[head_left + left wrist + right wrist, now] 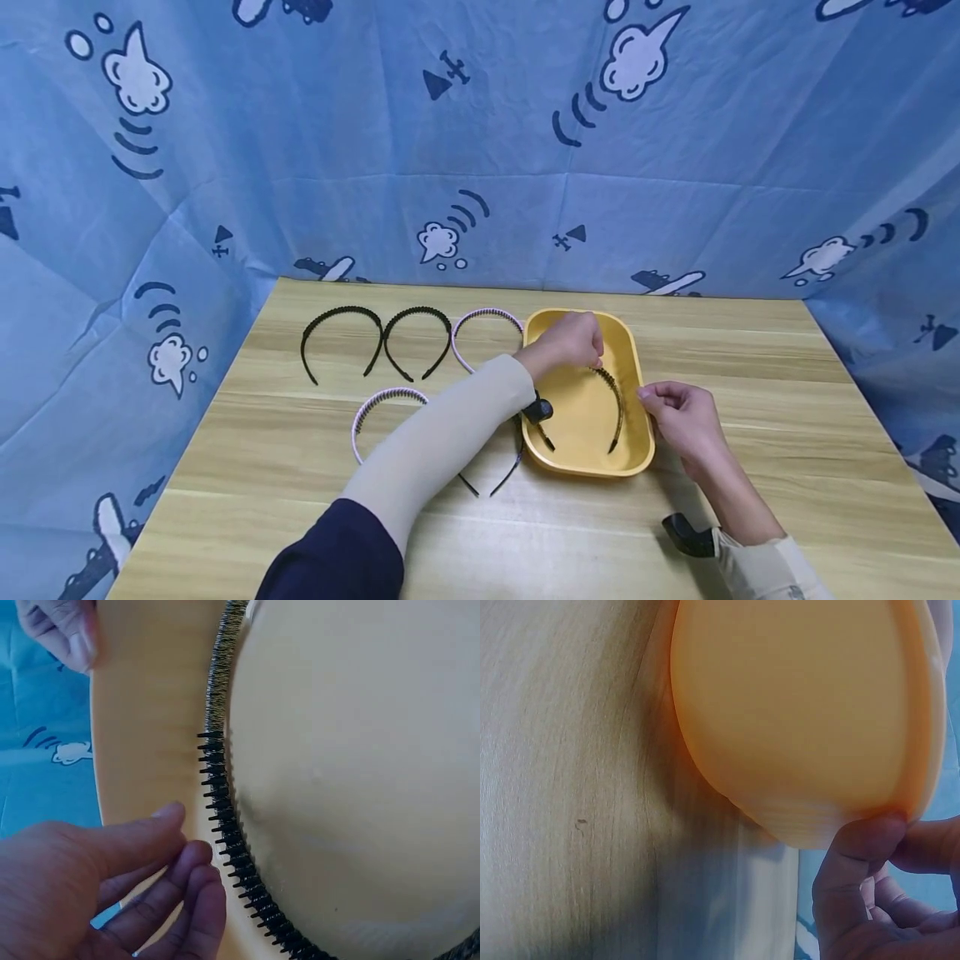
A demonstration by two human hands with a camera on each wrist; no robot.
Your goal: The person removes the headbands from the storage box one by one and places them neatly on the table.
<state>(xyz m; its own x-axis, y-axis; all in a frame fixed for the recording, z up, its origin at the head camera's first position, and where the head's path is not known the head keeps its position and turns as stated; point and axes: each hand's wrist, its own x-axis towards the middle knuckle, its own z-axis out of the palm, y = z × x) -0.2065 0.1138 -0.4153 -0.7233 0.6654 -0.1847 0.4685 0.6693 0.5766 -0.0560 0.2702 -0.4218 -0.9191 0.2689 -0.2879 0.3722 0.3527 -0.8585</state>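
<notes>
A dark toothed headband lies in a yellow plastic tub, its two ends toward the near side. Over the tub is my left hand. In the left wrist view, the loosely bent fingers of that hand are beside the toothed headband, with nothing visibly held. My right hand is at the tub's right side. The right wrist view has this hand pinching the rim of the tub between thumb and finger.
Left of the tub lie two black headbands and a lilac headband in a row. Nearer, another lilac headband and a dark thin-ended headband are partly hidden by my left arm. A blue patterned cloth hangs behind the wooden table.
</notes>
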